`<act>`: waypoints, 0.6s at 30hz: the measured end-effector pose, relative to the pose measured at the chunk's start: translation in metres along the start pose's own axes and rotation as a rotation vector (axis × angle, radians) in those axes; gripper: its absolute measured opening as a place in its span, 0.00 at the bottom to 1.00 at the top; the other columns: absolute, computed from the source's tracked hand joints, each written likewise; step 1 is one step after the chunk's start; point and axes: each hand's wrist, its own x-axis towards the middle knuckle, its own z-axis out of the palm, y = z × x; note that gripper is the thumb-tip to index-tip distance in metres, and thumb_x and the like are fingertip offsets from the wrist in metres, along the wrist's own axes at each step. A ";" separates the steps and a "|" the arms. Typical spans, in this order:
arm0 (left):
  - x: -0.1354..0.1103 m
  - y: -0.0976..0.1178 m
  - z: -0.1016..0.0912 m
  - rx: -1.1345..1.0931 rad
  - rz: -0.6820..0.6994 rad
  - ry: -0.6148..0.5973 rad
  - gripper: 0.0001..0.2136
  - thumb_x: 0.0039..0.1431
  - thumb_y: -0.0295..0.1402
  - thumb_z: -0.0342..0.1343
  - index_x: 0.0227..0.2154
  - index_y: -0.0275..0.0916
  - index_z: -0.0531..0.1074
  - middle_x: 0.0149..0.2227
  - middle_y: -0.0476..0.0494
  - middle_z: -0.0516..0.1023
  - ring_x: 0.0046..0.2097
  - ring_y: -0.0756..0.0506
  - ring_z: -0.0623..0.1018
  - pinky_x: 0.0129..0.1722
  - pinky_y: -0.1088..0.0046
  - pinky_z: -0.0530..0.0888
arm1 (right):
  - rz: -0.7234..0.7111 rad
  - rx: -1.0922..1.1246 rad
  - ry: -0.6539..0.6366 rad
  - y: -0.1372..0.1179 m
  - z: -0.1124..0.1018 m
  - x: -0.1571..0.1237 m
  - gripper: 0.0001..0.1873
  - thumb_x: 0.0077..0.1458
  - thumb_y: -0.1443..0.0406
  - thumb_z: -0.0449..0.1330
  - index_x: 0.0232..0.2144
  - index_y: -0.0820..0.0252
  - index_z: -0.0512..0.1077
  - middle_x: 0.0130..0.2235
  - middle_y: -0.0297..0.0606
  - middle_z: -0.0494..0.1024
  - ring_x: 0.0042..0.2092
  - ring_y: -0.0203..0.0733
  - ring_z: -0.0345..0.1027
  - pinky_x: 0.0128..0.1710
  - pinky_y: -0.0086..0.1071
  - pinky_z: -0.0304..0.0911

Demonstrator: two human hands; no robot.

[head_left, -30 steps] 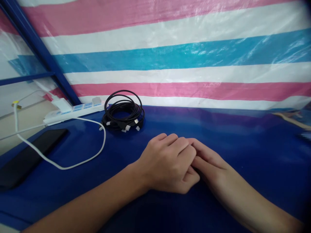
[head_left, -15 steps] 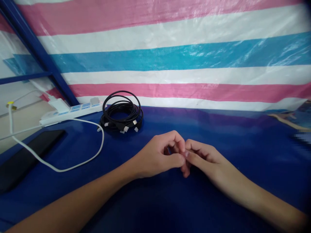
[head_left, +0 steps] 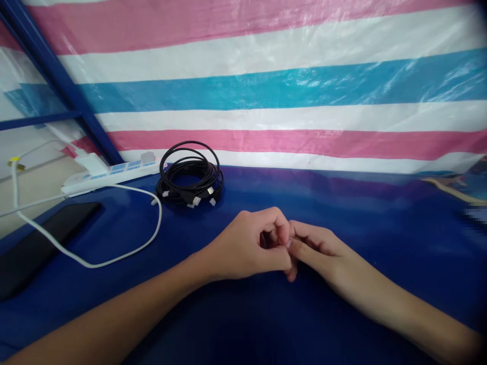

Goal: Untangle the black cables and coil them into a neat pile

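My left hand [head_left: 251,246] and my right hand [head_left: 317,248] rest together on the blue table cover [head_left: 342,203], fingertips touching at the middle. Both hands are curled, fingers pinched toward each other. Nothing nameable shows between the fingers. A coil of black cables [head_left: 189,175] with several small plugs lies behind and to the left of my left hand, apart from it.
A white power strip [head_left: 110,175] lies at the back left with a white cable [head_left: 114,253] looping over the cover. A black phone [head_left: 38,243] lies at the left edge. A striped pink, white and blue tarp [head_left: 266,86] closes the back.
My left hand lifted off my right hand, and both curled so their fingertips meet. The view shifted slightly.
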 end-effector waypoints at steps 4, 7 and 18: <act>0.000 0.000 0.001 -0.001 0.018 0.011 0.08 0.44 0.21 0.52 0.27 0.39 0.61 0.21 0.54 0.74 0.21 0.56 0.65 0.20 0.82 0.60 | 0.005 -0.002 0.006 0.001 0.000 0.000 0.13 0.60 0.60 0.52 0.25 0.58 0.65 0.26 0.32 0.71 0.30 0.35 0.67 0.34 0.30 0.64; 0.000 0.002 0.002 -0.039 0.015 0.005 0.09 0.44 0.20 0.51 0.26 0.39 0.61 0.21 0.54 0.74 0.22 0.56 0.67 0.20 0.82 0.60 | 0.007 0.012 0.005 0.000 0.000 0.000 0.13 0.60 0.61 0.52 0.25 0.59 0.65 0.26 0.31 0.70 0.30 0.34 0.67 0.34 0.30 0.64; -0.001 0.005 0.002 -0.078 0.034 -0.061 0.07 0.47 0.23 0.54 0.27 0.38 0.61 0.24 0.51 0.75 0.26 0.53 0.73 0.25 0.78 0.65 | -0.015 0.000 -0.056 -0.004 -0.005 -0.003 0.10 0.60 0.62 0.52 0.28 0.59 0.65 0.26 0.32 0.70 0.30 0.35 0.67 0.36 0.33 0.64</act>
